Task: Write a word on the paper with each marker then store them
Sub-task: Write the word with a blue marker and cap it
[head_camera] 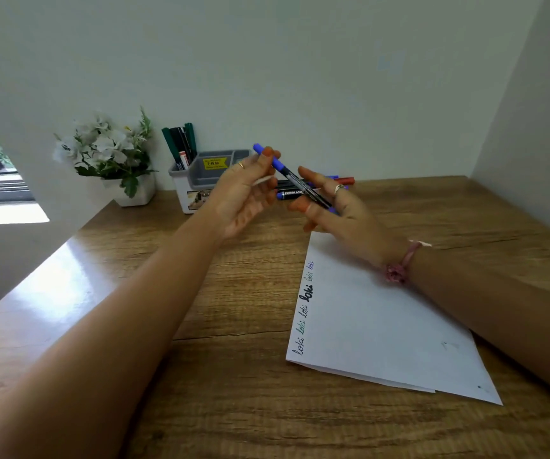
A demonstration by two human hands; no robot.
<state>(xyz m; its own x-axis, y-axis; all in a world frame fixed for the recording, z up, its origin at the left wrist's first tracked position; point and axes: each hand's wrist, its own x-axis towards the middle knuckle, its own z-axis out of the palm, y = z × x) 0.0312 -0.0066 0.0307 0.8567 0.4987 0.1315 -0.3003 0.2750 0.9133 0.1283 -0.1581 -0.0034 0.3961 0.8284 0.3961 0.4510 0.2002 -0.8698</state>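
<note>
Holding: a person's two hands meet on one blue marker (295,178) raised above the far middle of the desk (234,293).
Left hand: the left hand (245,193) pinches the marker's capped blue end in curled fingertips.
Right hand: the right hand (336,207) grips the dark barrel lower down, its fingers wrapped round it.
Paper: the white paper (383,326) lies toward the desk's right side under the right wrist, with six small written words in a row along its left edge.
Loose markers: a few more markers (313,190) lie on the desk behind the hands, near its far edge; among them blue and red ends show.
Organizer: a grey and white organizer (201,180) stands at the far edge, left of the hands, with green and black markers (181,144) upright in its left compartment.
Flowers: a white pot of flowers (108,157) stands at the desk's far left corner.
Risk: if the cap is coming off, a hard tug could jerk the bare tip onto skin or paper; a loosely pressed cap could dry the marker once stored.
</note>
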